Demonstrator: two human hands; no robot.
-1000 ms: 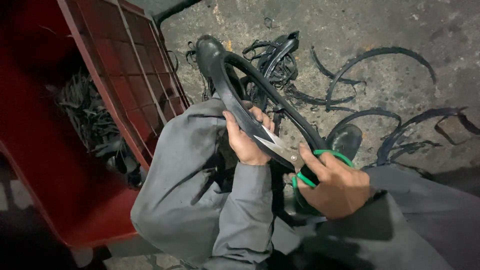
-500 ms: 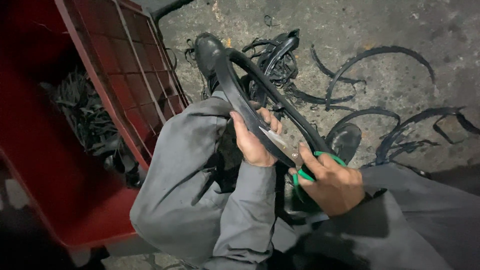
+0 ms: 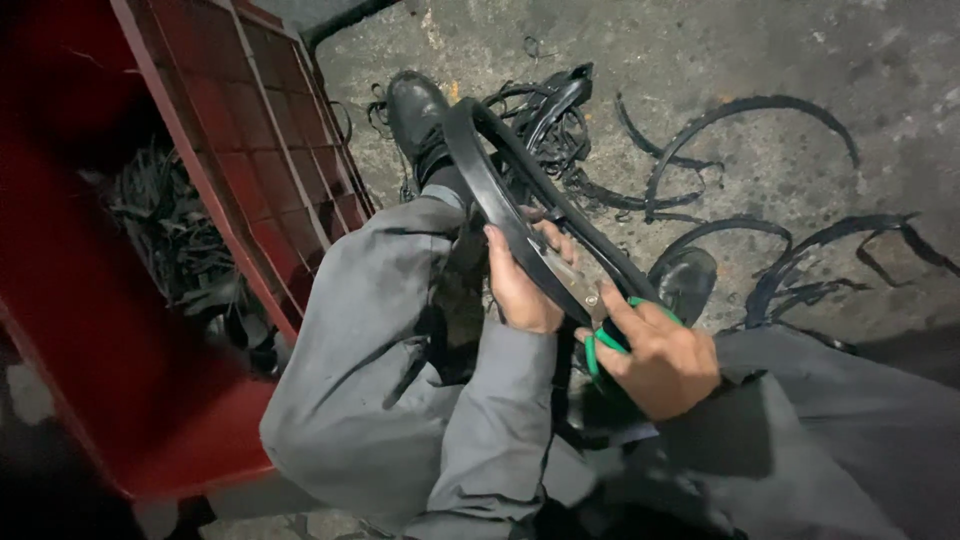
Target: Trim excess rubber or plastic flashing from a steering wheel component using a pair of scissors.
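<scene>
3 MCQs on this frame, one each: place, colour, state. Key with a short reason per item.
1. Where is the red crate relative to the person?
A. On their left
B. On their right
C. Behind the boot

2. What colour are the scissor handles in the right hand?
A. Yellow
B. Green
C. Blue

3. What is the left hand doing?
A. Resting open on the floor
B. Reaching into the crate
C. Gripping the black rubber strip

Key:
1. A: the crate fills the left side of the head view, beside the left leg.
2. B: green loops show around the right hand's fingers.
3. C: its fingers wrap the strip just where the scissor blades meet it, above the lap.
</scene>
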